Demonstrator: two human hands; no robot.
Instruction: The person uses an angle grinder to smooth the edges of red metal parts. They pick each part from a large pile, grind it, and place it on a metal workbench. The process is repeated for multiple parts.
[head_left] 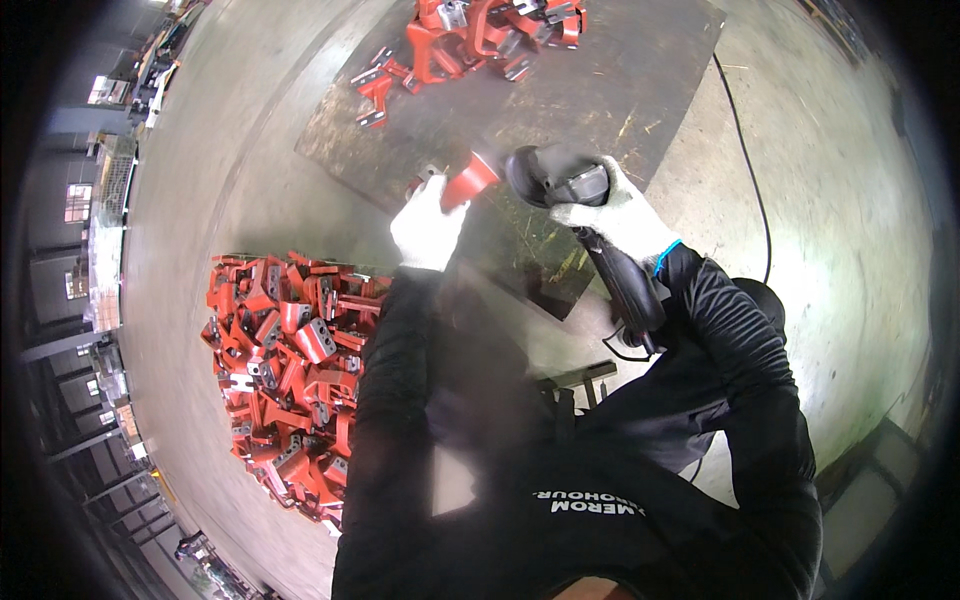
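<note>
My left hand, in a white work glove, is closed around a red-painted metal bracket over the near side of the dark worktable. Wrapped around the head end of a black angle grinder is my gloved right hand. The grinder's body slants down toward my right thigh, and its head points left at the bracket. A narrow gap seems to lie between them. Blur hides the disc's edge and whether it touches the metal.
Several similar red brackets are piled at the table's far edge. A large heap of red brackets lies low to my left, beside my left forearm. A black cable runs along the concrete floor to the right. Racks line the distant left.
</note>
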